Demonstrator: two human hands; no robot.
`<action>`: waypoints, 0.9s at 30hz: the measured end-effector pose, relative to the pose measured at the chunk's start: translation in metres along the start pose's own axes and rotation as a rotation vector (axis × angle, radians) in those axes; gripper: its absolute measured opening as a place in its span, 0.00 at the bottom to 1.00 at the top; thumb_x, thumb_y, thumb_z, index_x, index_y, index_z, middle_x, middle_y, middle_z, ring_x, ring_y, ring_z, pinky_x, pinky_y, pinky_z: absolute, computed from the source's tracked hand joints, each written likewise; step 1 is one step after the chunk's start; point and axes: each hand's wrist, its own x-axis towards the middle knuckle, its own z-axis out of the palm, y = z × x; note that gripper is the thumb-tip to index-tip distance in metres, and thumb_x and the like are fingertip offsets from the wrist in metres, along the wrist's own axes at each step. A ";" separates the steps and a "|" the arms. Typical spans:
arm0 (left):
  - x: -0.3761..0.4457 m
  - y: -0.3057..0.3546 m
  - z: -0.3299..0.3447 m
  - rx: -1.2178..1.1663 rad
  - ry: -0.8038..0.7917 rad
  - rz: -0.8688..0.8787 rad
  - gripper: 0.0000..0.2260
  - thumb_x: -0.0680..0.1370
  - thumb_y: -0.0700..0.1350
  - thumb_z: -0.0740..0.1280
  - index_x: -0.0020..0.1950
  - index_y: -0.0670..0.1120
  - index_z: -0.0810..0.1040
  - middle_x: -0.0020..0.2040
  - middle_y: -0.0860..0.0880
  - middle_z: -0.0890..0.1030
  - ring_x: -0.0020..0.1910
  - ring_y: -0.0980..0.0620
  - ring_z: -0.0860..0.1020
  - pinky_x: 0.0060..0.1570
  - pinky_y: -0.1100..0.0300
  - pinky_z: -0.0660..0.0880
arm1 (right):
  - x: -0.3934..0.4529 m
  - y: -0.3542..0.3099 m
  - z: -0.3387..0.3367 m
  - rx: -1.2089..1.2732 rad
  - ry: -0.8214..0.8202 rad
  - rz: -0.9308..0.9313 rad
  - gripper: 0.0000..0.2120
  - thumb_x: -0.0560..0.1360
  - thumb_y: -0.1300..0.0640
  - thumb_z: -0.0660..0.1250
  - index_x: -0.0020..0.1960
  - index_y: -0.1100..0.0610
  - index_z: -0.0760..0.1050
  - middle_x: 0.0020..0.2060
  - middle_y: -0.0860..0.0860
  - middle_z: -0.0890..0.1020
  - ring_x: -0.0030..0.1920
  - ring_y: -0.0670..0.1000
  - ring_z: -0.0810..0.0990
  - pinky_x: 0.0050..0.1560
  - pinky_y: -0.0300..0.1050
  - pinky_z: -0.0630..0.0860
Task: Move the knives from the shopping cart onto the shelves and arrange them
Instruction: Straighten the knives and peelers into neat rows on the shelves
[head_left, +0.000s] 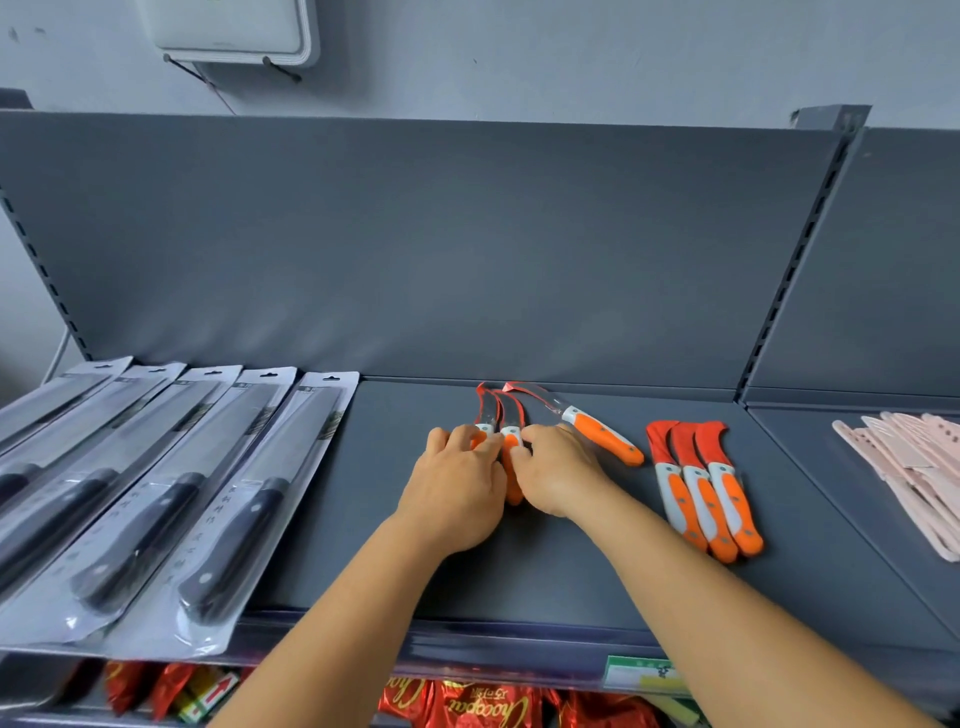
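Both hands lay on two orange knives (506, 431) on a grey shelf (571, 561): left hand (457, 493) and right hand (558, 470) each curled around a handle

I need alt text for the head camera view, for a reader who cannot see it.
Two bare hands, left hand and right hand, rest on two orange-handled knives on a grey shelf. A third knife lies apart to their right, then three sheathed orange knives; packaged black-handled knives lie left.
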 end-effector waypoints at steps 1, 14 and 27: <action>0.000 0.001 0.001 0.007 0.000 0.029 0.19 0.82 0.50 0.51 0.74 0.54 0.63 0.73 0.51 0.63 0.68 0.45 0.60 0.65 0.55 0.61 | 0.000 0.003 -0.004 -0.037 0.018 -0.009 0.15 0.81 0.52 0.54 0.60 0.58 0.74 0.61 0.59 0.73 0.57 0.59 0.74 0.47 0.44 0.68; 0.003 0.008 0.007 -0.082 -0.141 0.152 0.25 0.81 0.53 0.58 0.77 0.48 0.58 0.77 0.51 0.53 0.77 0.51 0.45 0.72 0.59 0.52 | 0.006 0.043 -0.027 -0.288 0.077 0.003 0.15 0.78 0.58 0.61 0.64 0.52 0.71 0.59 0.55 0.77 0.60 0.59 0.74 0.54 0.46 0.71; 0.002 0.004 0.011 -0.200 -0.095 0.212 0.19 0.80 0.53 0.60 0.69 0.49 0.69 0.68 0.50 0.65 0.69 0.50 0.61 0.66 0.53 0.67 | -0.015 0.020 -0.017 -0.113 -0.032 -0.050 0.20 0.81 0.51 0.54 0.72 0.53 0.65 0.66 0.56 0.66 0.61 0.58 0.73 0.49 0.44 0.68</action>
